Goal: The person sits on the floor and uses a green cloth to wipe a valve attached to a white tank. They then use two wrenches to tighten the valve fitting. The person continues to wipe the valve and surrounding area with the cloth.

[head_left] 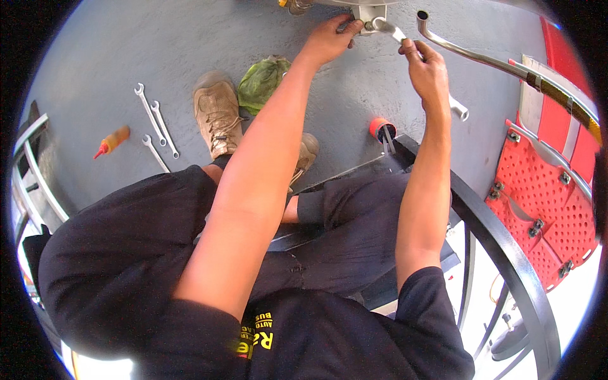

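Under a metal bracket [372, 11] at the top, my left hand [330, 39] is closed, thumb and fingers pinching at a small metal fitting [368, 26]. My right hand [428, 69] grips a silver wrench [389, 28], with its head at that fitting. What exactly sits inside the wrench head is too small to tell. Past my right wrist shows another silver wrench end [460, 109]; whether it belongs to the same tool I cannot tell. A bent metal pipe [468, 49] runs to the right of my right hand.
Several wrenches [157, 120] and an orange bottle with a red tip [113, 140] lie on the grey floor [152, 50] at left. A green cloth [263, 82] lies beside my boot [217, 114]. An orange-and-black container [382, 128] and red perforated panels [541, 196] are at right.
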The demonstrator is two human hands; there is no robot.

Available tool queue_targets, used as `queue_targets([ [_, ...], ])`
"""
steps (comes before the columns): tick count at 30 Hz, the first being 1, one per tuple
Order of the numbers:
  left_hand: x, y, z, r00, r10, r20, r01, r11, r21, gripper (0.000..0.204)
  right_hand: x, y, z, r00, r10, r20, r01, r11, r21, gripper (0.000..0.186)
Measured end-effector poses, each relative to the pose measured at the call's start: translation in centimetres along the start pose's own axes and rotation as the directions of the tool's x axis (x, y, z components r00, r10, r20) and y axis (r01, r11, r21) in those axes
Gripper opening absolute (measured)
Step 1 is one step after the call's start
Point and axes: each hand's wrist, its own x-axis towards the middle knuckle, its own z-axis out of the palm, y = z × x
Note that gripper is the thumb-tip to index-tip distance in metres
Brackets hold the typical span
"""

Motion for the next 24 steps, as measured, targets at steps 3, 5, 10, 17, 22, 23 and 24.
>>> queue_targets([
  [3, -0.2, 0.2, 0.1, 0.999, -0.028, 0.018, 0.028, 0.999, 0.019, 0.064, -0.1, 0.3, 0.3, 0.998, 0.043, 0.054, -0.055, 0.97, 0.235, 0.051],
  [5, -0.3, 0.4, 0.1, 0.999, -0.032, 0.012, 0.032, 0.999, 0.012, 0.064, -0.8, -0.8, 1.1, 0.969, 0.159, 0.189, -0.223, 0.889, 0.4, 0.049],
  [10, -0.4, 1.0, 0.4, 0.999, 0.017, -0.032, -0.016, 1.0, 0.012, 0.06, -2.9, -3.8, 3.0, 0.92, 0.236, 0.314, -0.389, 0.649, 0.653, 0.046],
  [17, -0.2, 0.5, 0.1, 0.998, 0.059, -0.029, -0.059, 0.998, 0.019, 0.055, -4.0, -5.4, 6.1, 0.887, 0.134, 0.441, -0.458, 0.373, 0.807, 0.044],
  [22, 0.2, 0.4, 0.3, 0.999, -0.023, 0.022, 0.022, 0.999, 0.05, 0.056, -4.0, -4.2, 7.9, 0.891, 0.053, 0.451, -0.451, 0.219, 0.866, 0.045],
  [23, 0.1, 0.4, 0.4, 0.999, -0.043, 0.002, 0.042, 0.998, 0.042, 0.056, -3.8, -4.2, 7.9, 0.886, 0.037, 0.462, -0.459, 0.208, 0.864, 0.045],
  [24, 0.7, -0.5, 0.6, 0.998, 0.051, -0.049, -0.046, 0.993, 0.106, 0.054, -3.6, -4.2, 7.9, 0.881, 0.021, 0.473, -0.468, 0.197, 0.862, 0.044],
])
